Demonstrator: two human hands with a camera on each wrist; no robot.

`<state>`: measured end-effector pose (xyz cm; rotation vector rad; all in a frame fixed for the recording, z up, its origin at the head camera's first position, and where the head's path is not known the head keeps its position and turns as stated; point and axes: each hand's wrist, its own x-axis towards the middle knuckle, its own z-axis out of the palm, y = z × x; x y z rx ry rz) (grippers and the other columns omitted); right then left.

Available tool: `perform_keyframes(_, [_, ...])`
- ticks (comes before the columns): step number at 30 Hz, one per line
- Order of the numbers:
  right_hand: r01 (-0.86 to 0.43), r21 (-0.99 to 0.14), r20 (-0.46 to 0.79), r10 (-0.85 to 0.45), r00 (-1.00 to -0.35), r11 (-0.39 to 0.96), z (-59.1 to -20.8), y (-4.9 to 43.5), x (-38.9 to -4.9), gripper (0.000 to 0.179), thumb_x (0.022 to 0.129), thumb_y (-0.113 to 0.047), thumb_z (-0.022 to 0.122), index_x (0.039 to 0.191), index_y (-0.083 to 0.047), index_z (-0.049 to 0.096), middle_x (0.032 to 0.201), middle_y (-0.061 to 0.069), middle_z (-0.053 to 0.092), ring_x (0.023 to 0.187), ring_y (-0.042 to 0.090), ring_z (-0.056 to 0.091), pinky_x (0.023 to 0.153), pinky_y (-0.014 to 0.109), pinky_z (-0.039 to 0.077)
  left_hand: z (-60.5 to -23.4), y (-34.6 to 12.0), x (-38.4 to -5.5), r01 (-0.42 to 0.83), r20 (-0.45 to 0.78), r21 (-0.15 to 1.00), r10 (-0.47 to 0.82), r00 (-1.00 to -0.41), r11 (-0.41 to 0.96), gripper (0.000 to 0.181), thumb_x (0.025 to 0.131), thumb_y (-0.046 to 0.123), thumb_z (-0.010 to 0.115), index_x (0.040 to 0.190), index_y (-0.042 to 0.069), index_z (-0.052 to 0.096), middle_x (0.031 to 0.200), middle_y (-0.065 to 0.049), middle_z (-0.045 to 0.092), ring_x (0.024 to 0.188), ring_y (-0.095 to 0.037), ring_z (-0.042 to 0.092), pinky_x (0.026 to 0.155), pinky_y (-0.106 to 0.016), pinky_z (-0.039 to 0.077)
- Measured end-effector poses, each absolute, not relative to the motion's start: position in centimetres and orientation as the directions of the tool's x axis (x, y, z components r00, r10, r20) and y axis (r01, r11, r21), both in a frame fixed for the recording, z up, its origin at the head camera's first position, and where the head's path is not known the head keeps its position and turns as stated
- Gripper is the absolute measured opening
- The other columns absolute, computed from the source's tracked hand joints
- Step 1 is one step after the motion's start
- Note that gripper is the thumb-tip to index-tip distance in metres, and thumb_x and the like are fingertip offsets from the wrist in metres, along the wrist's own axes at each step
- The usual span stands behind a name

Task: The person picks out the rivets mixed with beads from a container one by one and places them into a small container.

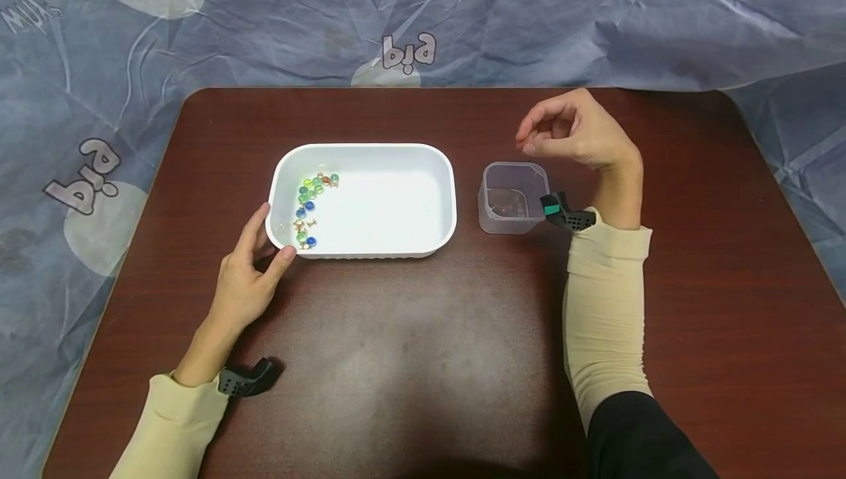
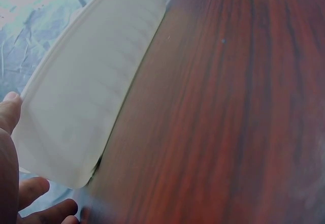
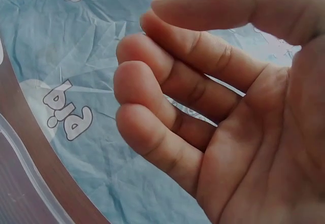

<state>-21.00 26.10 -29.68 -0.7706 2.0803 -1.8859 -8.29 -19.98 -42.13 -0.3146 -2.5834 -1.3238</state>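
Observation:
A white tray [image 1: 377, 203] stands on the table, with several glass beads [image 1: 309, 206] in green, blue, amber and red along its left side. Small gold-coloured pieces [image 1: 299, 225] lie among them. My left hand [image 1: 246, 281] rests at the tray's near left corner, thumb on the near rim and fingers extended along the left end. Beyond the small clear plastic box [image 1: 513, 200] my right hand [image 1: 581, 134] is raised, fingers loosely bent and thumb close to the index finger. In the right wrist view, nothing shows between its fingers [image 3: 139, 127].
The brown wooden table [image 1: 423, 347] extends toward me. A crumpled grey-blue printed sheet [image 1: 489, 31] hangs behind its far edge and beside it. Black wrist devices [image 1: 250, 377] sit on both wrists; the right one is against the clear box's side in the head view.

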Motion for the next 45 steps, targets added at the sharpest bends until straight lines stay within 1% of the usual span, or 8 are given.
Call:
perform_keyframes(5, [-0.223, -0.974, 0.167, -0.512, -0.843, 0.049, -29.7, 25.9, -21.1, 0.012, 0.074, 0.027, 0.062, 0.085, 0.021, 0.063, 0.076, 0.015, 0.07, 0.066, 0.014, 0.068, 0.063, 0.022, 0.055, -42.2, -20.0, -8.3, 0.29, 0.293, 0.767, 0.089, -0.952, 0.572, 0.07, 0.095, 0.013, 0.067, 0.155, 0.012, 0.031, 0.137, -0.019, 0.057, 0.113, -0.034, 0.061, 0.09, -0.007, 0.039])
perform_keyframes(24, [-0.231, -0.97, 0.163, -0.491, -0.855, 0.079, -30.0, 25.2, -21.1, 0.01, 0.077, 0.022, 0.065, 0.086, 0.017, 0.066, 0.075, 0.012, 0.071, 0.065, 0.013, 0.066, 0.062, 0.02, 0.053, -42.4, -19.9, -8.3, 0.282, 0.284, 0.771, 0.089, -0.955, 0.571, 0.07, 0.095, 0.014, 0.067, 0.155, 0.011, 0.032, 0.136, -0.018, 0.058, 0.112, -0.035, 0.062, 0.09, -0.006, 0.039])
perform_keyframes(29, [-0.264, -0.953, 0.17, -0.454, -0.875, 0.152, -29.9, 24.7, -21.1, 0.005, 0.079, 0.015, 0.068, 0.084, 0.012, 0.068, 0.073, 0.007, 0.07, 0.062, 0.012, 0.062, 0.059, 0.021, 0.049, -42.3, -19.9, -8.4, 0.271, 0.27, 0.776, 0.088, -0.959, 0.569, 0.069, 0.096, 0.016, 0.067, 0.155, 0.012, 0.032, 0.137, -0.018, 0.057, 0.114, -0.036, 0.061, 0.09, -0.007, 0.039])
perform_keyframes(33, [-0.275, -0.936, 0.169, -0.402, -0.9, 0.221, -29.8, 24.0, -21.1, 0.002, 0.082, 0.007, 0.07, 0.082, 0.005, 0.071, 0.069, 0.004, 0.068, 0.06, 0.012, 0.059, 0.057, 0.022, 0.047, -42.1, -20.0, -8.5, 0.266, 0.263, 0.768, 0.092, -0.96, 0.583, 0.069, 0.096, 0.017, 0.066, 0.155, 0.012, 0.032, 0.138, -0.016, 0.057, 0.113, -0.036, 0.062, 0.094, -0.024, 0.048])
perform_keyframes(36, [-0.274, -0.939, 0.177, -0.393, -0.902, 0.207, -29.8, 23.3, -21.2, 0.004, 0.082, 0.007, 0.07, 0.082, 0.003, 0.072, 0.07, 0.005, 0.067, 0.06, 0.013, 0.06, 0.057, 0.022, 0.048, -42.2, -20.0, -8.6, 0.265, 0.261, 0.763, 0.094, -0.961, 0.589, 0.068, 0.097, 0.017, 0.066, 0.155, 0.012, 0.031, 0.138, -0.016, 0.057, 0.112, -0.035, 0.063, 0.093, -0.037, 0.05])
perform_keyframes(39, [-0.279, -0.938, 0.181, -0.397, -0.9, 0.206, -29.8, 22.7, -21.3, 0.006, 0.082, 0.007, 0.07, 0.082, 0.002, 0.073, 0.07, 0.004, 0.067, 0.06, 0.013, 0.06, 0.058, 0.022, 0.048, -42.2, -20.1, -8.6, 0.266, 0.263, 0.765, 0.094, -0.96, 0.587, 0.068, 0.097, 0.017, 0.066, 0.155, 0.011, 0.031, 0.137, -0.016, 0.057, 0.112, -0.035, 0.063, 0.094, -0.032, 0.05])
perform_keyframes(41, [-0.284, -0.933, 0.179, -0.402, -0.898, 0.22, -29.9, 22.3, -21.4, 0.006, 0.082, 0.006, 0.071, 0.082, 0.0, 0.073, 0.071, 0.004, 0.067, 0.06, 0.013, 0.059, 0.06, 0.022, 0.049, -42.2, -20.1, -8.5, 0.265, 0.261, 0.767, 0.092, -0.961, 0.585, 0.068, 0.097, 0.017, 0.066, 0.155, 0.011, 0.031, 0.137, -0.016, 0.058, 0.112, -0.035, 0.063, 0.094, -0.032, 0.049])
perform_keyframes(45, [-0.288, -0.93, 0.175, -0.415, -0.893, 0.228, -30.0, 21.7, -21.4, 0.005, 0.082, 0.005, 0.071, 0.083, 0.0, 0.073, 0.071, 0.003, 0.068, 0.06, 0.012, 0.057, 0.061, 0.021, 0.048, -42.1, -20.1, -8.5, 0.272, 0.267, 0.768, 0.097, -0.959, 0.58, 0.069, 0.097, 0.019, 0.066, 0.156, 0.012, 0.031, 0.137, -0.017, 0.057, 0.113, -0.034, 0.062, 0.095, -0.016, 0.045])
